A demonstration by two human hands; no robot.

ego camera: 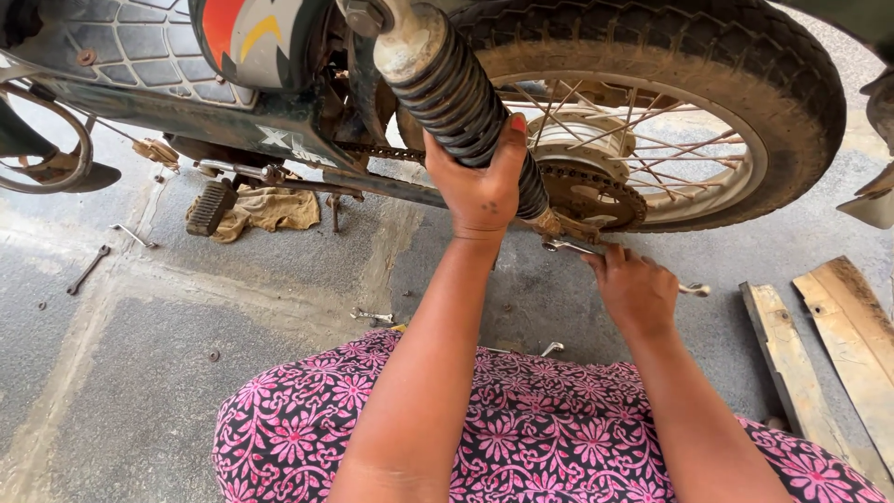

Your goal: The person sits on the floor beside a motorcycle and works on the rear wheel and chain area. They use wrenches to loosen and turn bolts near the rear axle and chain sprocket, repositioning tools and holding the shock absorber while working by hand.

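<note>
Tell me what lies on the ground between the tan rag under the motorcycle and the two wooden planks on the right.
In the head view: bare concrete floor, then the right hand gripping a silver spanner.

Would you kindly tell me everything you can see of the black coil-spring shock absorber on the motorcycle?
The black coil-spring shock absorber slants from upper left to lower right beside the spoked rear wheel. Its upper end is a dusty grey metal cap; below it run tight black coils, dull and dirty. The left hand wraps around its lower part. Its bottom end meets the frame near the chain sprocket, where the right hand holds a silver spanner.
</note>
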